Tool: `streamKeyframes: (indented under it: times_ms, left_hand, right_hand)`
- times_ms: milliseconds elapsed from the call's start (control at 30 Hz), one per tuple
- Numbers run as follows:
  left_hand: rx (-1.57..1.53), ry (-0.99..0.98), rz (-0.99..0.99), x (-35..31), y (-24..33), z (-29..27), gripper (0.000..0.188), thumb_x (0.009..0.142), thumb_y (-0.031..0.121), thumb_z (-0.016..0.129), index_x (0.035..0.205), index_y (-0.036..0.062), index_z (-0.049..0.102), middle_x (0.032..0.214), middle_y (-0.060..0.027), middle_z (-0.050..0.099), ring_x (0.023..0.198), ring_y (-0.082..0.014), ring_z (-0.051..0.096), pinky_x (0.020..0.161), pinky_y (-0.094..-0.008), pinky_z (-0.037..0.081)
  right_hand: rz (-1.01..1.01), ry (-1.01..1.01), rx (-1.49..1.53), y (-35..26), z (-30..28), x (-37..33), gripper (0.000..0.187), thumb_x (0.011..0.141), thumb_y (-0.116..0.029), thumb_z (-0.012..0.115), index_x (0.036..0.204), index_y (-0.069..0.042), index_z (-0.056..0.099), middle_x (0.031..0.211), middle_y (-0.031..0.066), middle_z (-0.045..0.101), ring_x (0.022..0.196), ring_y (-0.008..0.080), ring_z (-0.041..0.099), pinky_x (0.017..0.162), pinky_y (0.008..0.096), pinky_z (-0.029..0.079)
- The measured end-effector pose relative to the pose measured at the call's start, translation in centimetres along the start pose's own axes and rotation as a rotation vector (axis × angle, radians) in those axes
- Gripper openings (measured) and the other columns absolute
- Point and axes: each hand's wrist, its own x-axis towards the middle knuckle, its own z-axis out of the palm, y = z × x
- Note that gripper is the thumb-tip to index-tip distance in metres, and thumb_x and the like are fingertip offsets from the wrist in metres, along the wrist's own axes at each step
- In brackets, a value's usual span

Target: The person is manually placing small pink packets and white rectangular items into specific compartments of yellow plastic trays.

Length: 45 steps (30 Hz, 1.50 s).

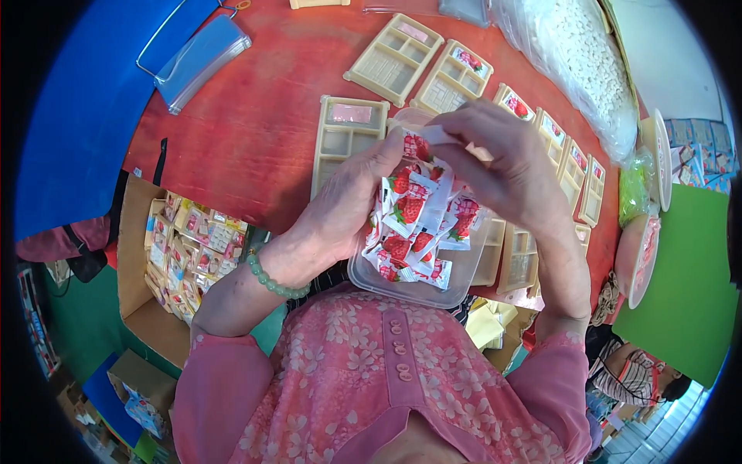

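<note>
Close in front of me, a clear plastic tub (471, 271) holds several small white sachets (410, 209) printed with red strawberries. My left hand (340, 193) reaches over the tub's left side, thumb and fingers closed on a strawberry-print sachet (415, 145). From the right comes my right hand (506, 158), its thumb and fingertips pinched on the white end of what looks like the same sachet. The right hand hides part of the tub's far side. A green bead bracelet circles my left wrist.
Cream compartment trays (382, 66) stand on the red table (232, 116), some with sachets in them. A cardboard box (147, 309) of filled packs is at left. At far right are a bag of white pieces (572, 54) and a pink-filled basin (640, 259). Another person sits at lower right.
</note>
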Motion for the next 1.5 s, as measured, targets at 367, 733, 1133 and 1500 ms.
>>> streamKeyframes:
  times_ms: [367, 733, 1133, 1500]
  left_hand:
    - [-0.071, 0.181, 0.199, -3.0, 5.7, -3.7, 0.051, 0.105, 0.038, 0.046, 0.133, -0.0034, 0.049, 0.125, -0.0183, 0.062, 0.112, -0.0258, 0.065, 0.095, -0.0411, 0.056]
    - [-0.184, 0.174, 0.317, -3.8, 7.0, -5.4, 0.053, 0.105, 0.038, 0.046, 0.137, -0.0043, 0.047, 0.132, -0.0212, 0.058, 0.118, -0.0296, 0.062, 0.099, -0.0462, 0.053]
    - [-0.116, 0.250, 0.352, -3.5, 6.6, -6.0, 0.046, 0.103, 0.035, 0.050, 0.130, -0.0022, 0.053, 0.124, -0.0169, 0.064, 0.108, -0.0248, 0.067, 0.091, -0.0417, 0.057]
    - [-0.011, 0.267, 0.294, -4.5, 4.8, -5.1, 0.044, 0.106, 0.035, 0.044, 0.130, -0.0008, 0.053, 0.119, -0.0151, 0.065, 0.103, -0.0225, 0.067, 0.088, -0.0388, 0.058]
  right_hand:
    - [0.072, 0.356, -0.253, 8.8, 3.8, 9.2, 0.016, 0.090, -0.019, 0.070, 0.099, -0.006, 0.071, 0.081, 0.0142, 0.070, 0.069, 0.0216, 0.065, 0.066, 0.0340, 0.052]
    - [0.022, 0.154, -0.655, 12.0, 7.5, 10.4, 0.028, 0.079, -0.006, 0.066, 0.107, -0.007, 0.066, 0.098, 0.0096, 0.060, 0.099, 0.0306, 0.060, 0.082, 0.0416, 0.054]
    - [0.012, 0.007, -0.481, 9.8, 5.6, 9.4, 0.026, 0.081, 0.002, 0.059, 0.106, -0.003, 0.067, 0.099, 0.0169, 0.064, 0.094, 0.0372, 0.062, 0.082, 0.0411, 0.051]
    - [-0.210, -0.191, -0.212, -3.7, 5.1, 6.2, 0.035, 0.073, -0.008, 0.076, 0.107, -0.006, 0.066, 0.105, 0.0078, 0.065, 0.103, 0.0286, 0.058, 0.092, 0.0407, 0.045]
